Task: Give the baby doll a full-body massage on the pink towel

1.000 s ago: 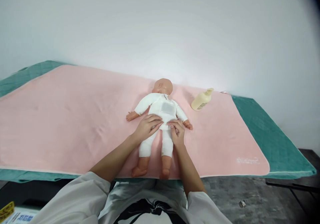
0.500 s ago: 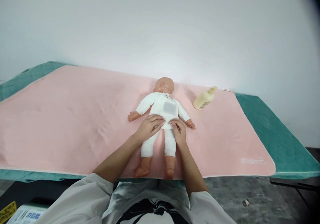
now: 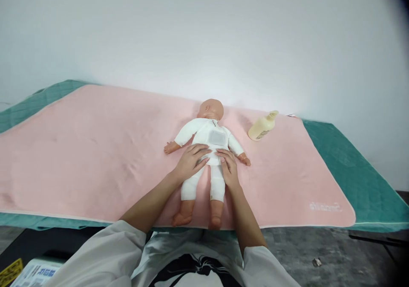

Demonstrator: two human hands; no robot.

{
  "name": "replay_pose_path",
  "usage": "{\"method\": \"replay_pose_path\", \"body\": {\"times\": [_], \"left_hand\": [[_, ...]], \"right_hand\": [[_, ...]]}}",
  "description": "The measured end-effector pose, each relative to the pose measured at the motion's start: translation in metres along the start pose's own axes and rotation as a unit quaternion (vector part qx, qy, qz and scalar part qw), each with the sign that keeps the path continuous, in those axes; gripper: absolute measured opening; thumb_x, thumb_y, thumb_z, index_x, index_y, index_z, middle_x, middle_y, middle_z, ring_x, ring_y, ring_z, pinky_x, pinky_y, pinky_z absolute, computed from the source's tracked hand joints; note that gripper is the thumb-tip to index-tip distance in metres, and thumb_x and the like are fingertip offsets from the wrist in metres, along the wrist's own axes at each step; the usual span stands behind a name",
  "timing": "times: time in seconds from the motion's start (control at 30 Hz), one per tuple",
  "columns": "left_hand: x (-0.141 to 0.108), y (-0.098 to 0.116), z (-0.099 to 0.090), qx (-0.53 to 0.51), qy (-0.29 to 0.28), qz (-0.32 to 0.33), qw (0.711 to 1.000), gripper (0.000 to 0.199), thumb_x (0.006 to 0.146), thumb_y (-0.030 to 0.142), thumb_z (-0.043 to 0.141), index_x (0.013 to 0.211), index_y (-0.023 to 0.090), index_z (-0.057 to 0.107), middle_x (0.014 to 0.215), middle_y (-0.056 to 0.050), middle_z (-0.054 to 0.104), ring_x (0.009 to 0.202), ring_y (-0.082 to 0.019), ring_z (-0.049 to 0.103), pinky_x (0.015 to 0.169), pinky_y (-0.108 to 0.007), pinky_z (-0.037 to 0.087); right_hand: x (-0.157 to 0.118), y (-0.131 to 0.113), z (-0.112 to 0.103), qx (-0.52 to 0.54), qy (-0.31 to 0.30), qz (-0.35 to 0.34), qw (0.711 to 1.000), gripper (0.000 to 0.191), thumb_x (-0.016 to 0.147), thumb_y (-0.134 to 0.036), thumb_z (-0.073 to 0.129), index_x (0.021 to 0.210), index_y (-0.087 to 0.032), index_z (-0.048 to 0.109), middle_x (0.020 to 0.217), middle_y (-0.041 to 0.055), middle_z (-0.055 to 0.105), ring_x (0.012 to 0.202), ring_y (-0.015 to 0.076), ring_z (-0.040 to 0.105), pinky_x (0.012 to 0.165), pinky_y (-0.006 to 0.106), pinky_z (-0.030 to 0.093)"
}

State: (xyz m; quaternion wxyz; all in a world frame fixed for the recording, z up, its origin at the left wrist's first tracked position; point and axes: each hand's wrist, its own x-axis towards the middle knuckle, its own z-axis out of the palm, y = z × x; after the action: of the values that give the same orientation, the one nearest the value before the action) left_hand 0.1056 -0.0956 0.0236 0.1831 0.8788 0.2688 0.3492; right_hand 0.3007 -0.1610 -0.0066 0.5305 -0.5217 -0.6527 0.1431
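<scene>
A baby doll (image 3: 201, 130) with a white cloth body lies face down, its head toward the wall and its feet toward me. A grey rectangular patch (image 3: 217, 137) shows on its back. My left hand (image 3: 192, 161) rests on the left side of the doll's lower back, fingers stretched out. On the right side of the lower back lies my right hand (image 3: 228, 165), its fingers extended too. The fingertips of both hands point toward each other with a small gap of white cloth between them. Neither hand grips anything.
The doll lies on a pink mat (image 3: 96, 150) over a green quilted cover (image 3: 348, 159). A cream pump bottle (image 3: 262, 126) stands to the doll's right. A white wall (image 3: 204, 35) rises behind. At lower left, a printed package (image 3: 38, 273) sits on a black surface.
The fingers of my right hand have gone from a pinch at the cloth to lying flat on the doll's lower back. My left fingers have shifted slightly upward. The doll stays in place.
</scene>
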Motion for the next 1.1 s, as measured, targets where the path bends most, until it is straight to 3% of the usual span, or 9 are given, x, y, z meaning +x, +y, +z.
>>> {"method": "replay_pose_path", "body": {"times": [0.27,0.53,0.63,0.73,0.87,1.1], "left_hand": [[0.005,0.003,0.0,0.017,-0.017,-0.02,1.0,0.03,0.096,0.036,0.052,0.117,0.021,0.066,0.119,-0.008,0.066,0.113,-0.023,0.059,0.099,-0.042,0.046],[0.021,0.007,-0.008,0.034,-0.005,0.013,0.999,0.03,0.098,0.036,0.047,0.115,0.02,0.066,0.119,-0.008,0.064,0.114,-0.022,0.056,0.101,-0.041,0.044],[0.037,0.01,-0.015,0.052,-0.027,0.028,0.998,0.03,0.099,0.036,0.045,0.106,0.02,0.069,0.108,-0.007,0.067,0.107,-0.022,0.057,0.1,-0.041,0.043],[0.047,0.009,-0.018,0.063,-0.048,0.039,0.996,0.033,0.1,0.037,0.043,0.097,0.018,0.069,0.099,-0.007,0.068,0.099,-0.021,0.058,0.096,-0.041,0.044],[0.046,0.001,-0.007,0.052,-0.036,0.037,0.997,0.032,0.1,0.035,0.042,0.094,0.019,0.07,0.095,-0.007,0.068,0.095,-0.021,0.059,0.091,-0.04,0.047],[0.041,-0.008,0.012,0.054,-0.006,0.008,0.998,0.03,0.099,0.034,0.044,0.094,0.018,0.069,0.093,-0.007,0.069,0.094,-0.022,0.06,0.087,-0.04,0.049]], "right_hand": [[0.011,-0.003,0.004,-0.007,0.007,0.038,0.999,0.035,0.1,-0.036,0.041,0.096,-0.024,0.073,0.104,0.005,0.073,0.106,0.0209,0.063,0.1,0.041,0.043],[0.044,-0.009,-0.008,-0.037,-0.021,0.006,0.999,0.037,0.1,-0.04,0.041,0.085,-0.023,0.071,0.088,0.004,0.071,0.091,0.0213,0.063,0.087,0.039,0.047],[0.06,-0.006,-0.007,-0.064,-0.054,-0.016,0.996,0.038,0.099,-0.042,0.042,0.079,-0.022,0.068,0.079,0.0038,0.066,0.081,0.0206,0.06,0.077,0.036,0.048],[0.064,0.0,-0.002,-0.078,-0.042,-0.05,0.995,0.036,0.098,-0.041,0.044,0.078,-0.022,0.067,0.08,0.0045,0.065,0.081,0.0206,0.059,0.077,0.037,0.048],[0.056,0.009,0.004,-0.057,-0.001,-0.057,0.997,0.029,0.097,-0.035,0.046,0.085,-0.023,0.07,0.087,0.0056,0.068,0.087,0.0215,0.062,0.082,0.039,0.05],[0.053,0.016,0.008,-0.075,-0.014,-0.035,0.996,0.028,0.096,-0.031,0.048,0.077,-0.022,0.067,0.081,0.0049,0.067,0.08,0.0208,0.061,0.076,0.037,0.05]]}}
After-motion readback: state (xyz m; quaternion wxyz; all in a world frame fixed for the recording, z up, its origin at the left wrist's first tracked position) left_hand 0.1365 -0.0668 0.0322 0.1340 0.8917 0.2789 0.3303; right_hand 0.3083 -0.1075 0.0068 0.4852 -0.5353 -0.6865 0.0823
